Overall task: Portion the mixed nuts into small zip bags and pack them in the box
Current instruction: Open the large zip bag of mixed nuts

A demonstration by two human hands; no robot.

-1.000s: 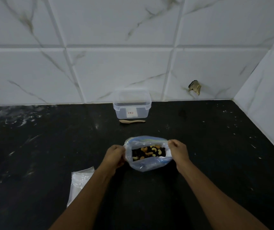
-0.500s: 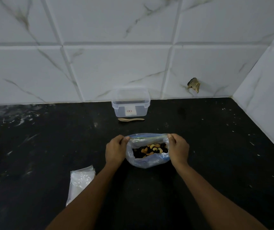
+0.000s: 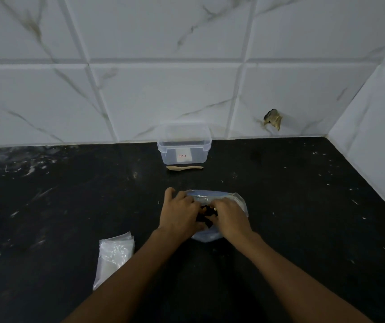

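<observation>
A clear plastic bag of mixed nuts (image 3: 238,201) with a blue zip strip lies on the black counter, mid-frame. My left hand (image 3: 181,212) and my right hand (image 3: 230,216) sit close together over the bag's near side, fingers curled on the plastic. They hide most of the nuts; only a dark patch shows between them. A clear plastic box (image 3: 184,145) stands without a lid against the tiled wall, and a small wooden spoon (image 3: 184,168) lies just in front of it. A stack of small empty zip bags (image 3: 114,255) lies at the lower left.
The black counter (image 3: 303,206) ends at the white tiled back wall and at a tiled side wall on the right. A chipped hole (image 3: 273,118) marks the back wall right of the box.
My hands held the bag's mouth wide apart at its two sides; now they have come together over the middle of the bag, covering the nuts.
</observation>
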